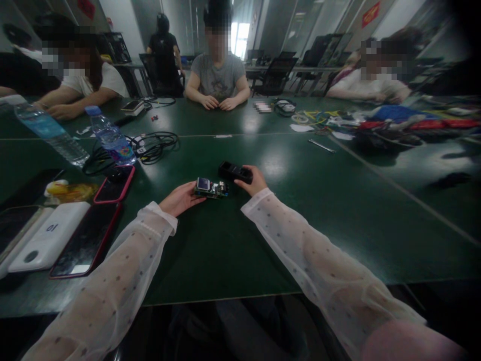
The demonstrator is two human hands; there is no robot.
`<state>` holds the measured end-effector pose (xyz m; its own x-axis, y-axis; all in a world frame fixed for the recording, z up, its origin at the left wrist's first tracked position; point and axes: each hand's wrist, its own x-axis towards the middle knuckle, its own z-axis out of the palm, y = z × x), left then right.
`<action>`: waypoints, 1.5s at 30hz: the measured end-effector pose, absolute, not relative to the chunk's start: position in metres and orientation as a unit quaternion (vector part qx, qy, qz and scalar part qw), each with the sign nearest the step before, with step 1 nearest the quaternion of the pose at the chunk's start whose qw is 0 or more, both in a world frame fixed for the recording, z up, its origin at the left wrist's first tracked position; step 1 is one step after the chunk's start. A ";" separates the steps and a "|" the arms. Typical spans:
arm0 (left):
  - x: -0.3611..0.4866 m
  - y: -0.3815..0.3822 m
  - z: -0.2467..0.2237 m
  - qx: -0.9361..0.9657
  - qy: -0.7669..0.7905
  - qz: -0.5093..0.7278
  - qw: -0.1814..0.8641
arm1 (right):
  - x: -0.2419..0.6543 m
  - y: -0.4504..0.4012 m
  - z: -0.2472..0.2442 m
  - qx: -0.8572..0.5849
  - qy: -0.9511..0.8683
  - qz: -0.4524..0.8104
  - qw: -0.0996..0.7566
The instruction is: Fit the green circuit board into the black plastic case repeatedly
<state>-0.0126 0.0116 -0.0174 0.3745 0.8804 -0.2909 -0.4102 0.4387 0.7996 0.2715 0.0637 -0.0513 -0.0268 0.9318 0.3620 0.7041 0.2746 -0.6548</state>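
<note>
Near the middle of the green table [210,250], my left hand [183,199] grips the left end of a circuit board [211,188] with a small screen on top. Just right of and beyond it, my right hand [254,181] is closed on the right end of a black plastic casing [231,172], which has a rectangular window opening. The board and the casing are close together but apart. My palms and some of my fingers are hidden behind what they hold.
At left lie a white power bank [48,238], a phone in a red case [88,240], a pink-edged phone [115,184], two water bottles [110,135] and black cables [161,145]. A wrench [321,146] and tangled wires [319,118] lie right. People sit around the table.
</note>
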 end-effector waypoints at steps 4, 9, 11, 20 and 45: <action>-0.012 0.011 -0.016 0.315 0.372 0.425 0.762 | 0.271 0.064 -0.053 -0.568 -0.708 0.157 0.389; -0.009 0.010 -0.013 0.298 0.387 0.434 0.757 | 0.262 0.060 -0.051 -0.501 -0.689 0.233 0.469; -0.009 0.010 -0.012 0.290 0.392 0.436 0.757 | 0.256 0.055 -0.046 -0.462 -0.685 0.276 0.492; -0.012 0.013 -0.019 0.285 0.380 0.431 0.767 | 0.230 0.023 -0.029 -0.361 -0.724 0.374 0.453; -0.009 0.002 -0.006 0.346 0.392 0.436 0.732 | 0.231 0.026 -0.042 -0.368 -0.825 0.272 0.333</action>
